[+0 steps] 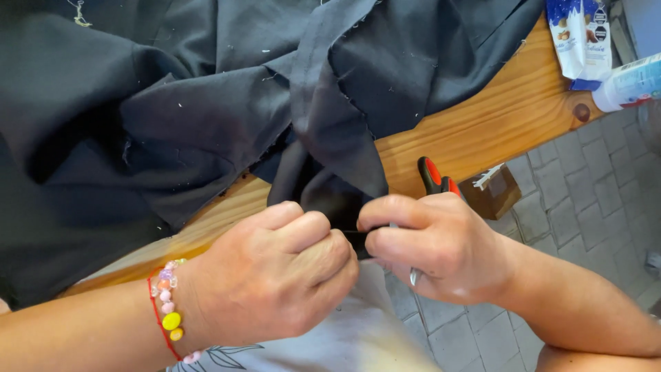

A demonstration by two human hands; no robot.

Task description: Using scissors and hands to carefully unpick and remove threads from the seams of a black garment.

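Note:
A large piece of black fabric [206, 103] lies crumpled over a wooden table [482, 131], with a strip of it hanging off the near edge. My left hand [275, 272], with a beaded bracelet and red string at the wrist, pinches the end of that strip. My right hand [434, 244] pinches the same strip from the other side, fingertips touching the left hand's. The right hand also holds scissors with red and black handles [435, 177] sticking up behind it; a bit of metal shows below the palm.
At the table's far right corner lie a blue and white snack packet [582, 38] and a white bottle [630, 83] on its side. Below the table is grey paved floor [585, 186] with a small brown box [492, 189]. Light patterned cloth [330, 344] covers my lap.

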